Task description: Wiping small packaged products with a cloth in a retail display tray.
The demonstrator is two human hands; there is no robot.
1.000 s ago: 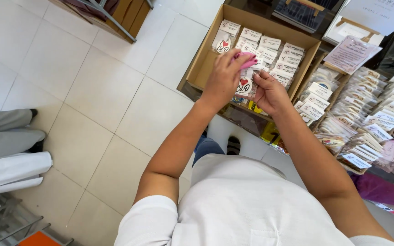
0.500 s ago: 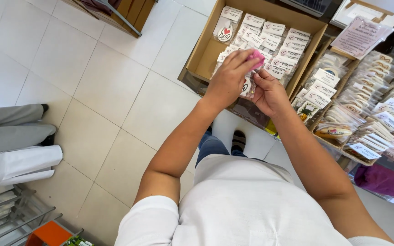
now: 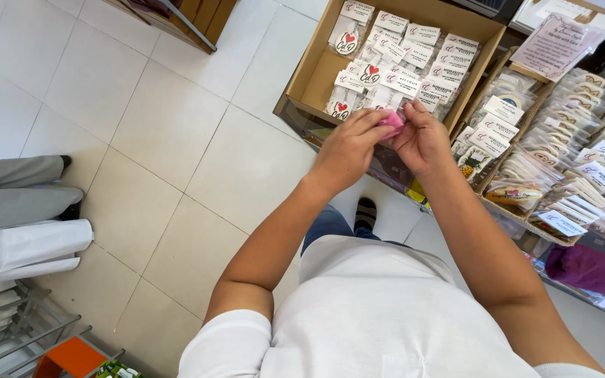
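Fingers: we see the fingers [image 3: 376,120] of both hands pinching a small pink item [image 3: 391,123] between them, fingertips meeting at the middle.
Pink item: it sits between the two hands, mostly hidden; we cannot tell what it is.
Left hand [image 3: 348,145]: it closes on the pink item from the left, knuckles up.
Right hand [image 3: 423,140]: it closes on the item from the right, touching the left hand.
Cardboard box [image 3: 316,66]: just beyond the hands, open-topped, filled with rows of small clear packets [image 3: 414,52] with white header cards, some showing red hearts.
Wicker baskets [image 3: 526,210]: to the right, holding more bagged packets.
Floor [image 3: 141,140]: pale tiles to the left.
Another person: grey trouser legs [image 3: 15,189] and a white garment at the left edge.
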